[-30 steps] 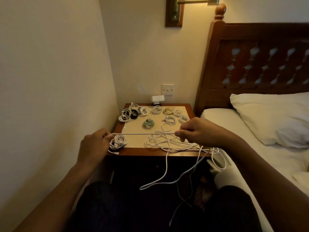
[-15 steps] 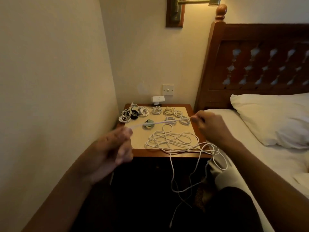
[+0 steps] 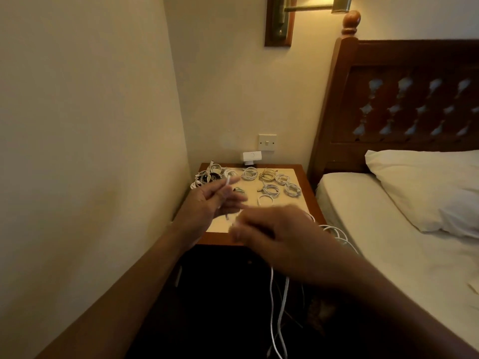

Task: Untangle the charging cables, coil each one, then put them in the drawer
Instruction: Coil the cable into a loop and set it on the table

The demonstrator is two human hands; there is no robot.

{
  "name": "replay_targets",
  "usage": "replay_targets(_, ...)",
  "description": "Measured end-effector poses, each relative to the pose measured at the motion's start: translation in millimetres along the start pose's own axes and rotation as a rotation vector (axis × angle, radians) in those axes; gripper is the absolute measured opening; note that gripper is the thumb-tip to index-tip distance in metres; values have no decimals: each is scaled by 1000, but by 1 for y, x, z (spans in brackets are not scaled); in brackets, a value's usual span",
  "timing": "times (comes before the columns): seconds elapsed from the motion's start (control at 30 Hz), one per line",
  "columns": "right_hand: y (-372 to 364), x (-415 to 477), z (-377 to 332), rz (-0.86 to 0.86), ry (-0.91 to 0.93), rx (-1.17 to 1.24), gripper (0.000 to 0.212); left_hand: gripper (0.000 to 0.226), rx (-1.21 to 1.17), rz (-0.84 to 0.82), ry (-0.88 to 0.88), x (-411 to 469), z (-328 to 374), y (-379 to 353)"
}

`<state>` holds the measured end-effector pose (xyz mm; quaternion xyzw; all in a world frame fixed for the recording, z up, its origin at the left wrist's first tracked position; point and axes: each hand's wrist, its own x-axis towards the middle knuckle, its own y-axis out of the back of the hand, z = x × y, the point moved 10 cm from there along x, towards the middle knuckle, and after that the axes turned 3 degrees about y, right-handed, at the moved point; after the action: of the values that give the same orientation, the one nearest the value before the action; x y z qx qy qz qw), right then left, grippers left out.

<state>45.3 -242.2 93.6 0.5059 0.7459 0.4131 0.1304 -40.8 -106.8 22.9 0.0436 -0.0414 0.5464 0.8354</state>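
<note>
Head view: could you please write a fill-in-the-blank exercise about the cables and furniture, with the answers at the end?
1. The left hand holds a ___ cable.
2. The cable bundles behind it are already ___.
3. The nightstand stands between the wall and the ___.
4. A white ___ lies before the headboard.
Answers: white; coiled; bed; pillow.

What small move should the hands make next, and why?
Probably wind a loop of the cable round the left hand. That hand grips one cable end, the blurred right hand is beside it, and long slack hangs off the nightstand, uncoiled.
</note>
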Motion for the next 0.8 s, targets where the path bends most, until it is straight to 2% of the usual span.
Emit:
replay_targets(0.1,59,14,13,320,29,-2,22,36,-2,-180,69,-22,-6,-22)
replay_targets(0.2,90,26,58,463,-76,-70,24,43,-204,-310,128,-44,-1,-39)
replay_targets(0.27,86,29,88,443,-135,-90,22,44,-235,-327,108,-50,6,-38)
replay_targets(0.37,45,26,120,275,-222,-30,30,40,-347,-346,74,-47,20,-39)
replay_targets(0.47,-2,17,126,119,-284,128,35,39,-512,-248,55,-30,35,-31)
replay_targets(0.57,-36,11,112,22,-260,116,34,36,-605,-135,-5,-10,48,-21)
replay_targets(0.63,-57,7,94,-77,-218,84,30,28,-475,-13,-66,1,51,-14)
replay_targets(0.7,-65,4,75,-149,-173,51,28,23,-75,91,-170,4,54,-10)
replay_targets(0.73,-60,3,67,-158,-162,30,29,25,148,91,-212,4,52,-13)
replay_targets(0.8,-35,7,56,-125,-135,-61,30,28,472,-23,-210,5,35,-23)
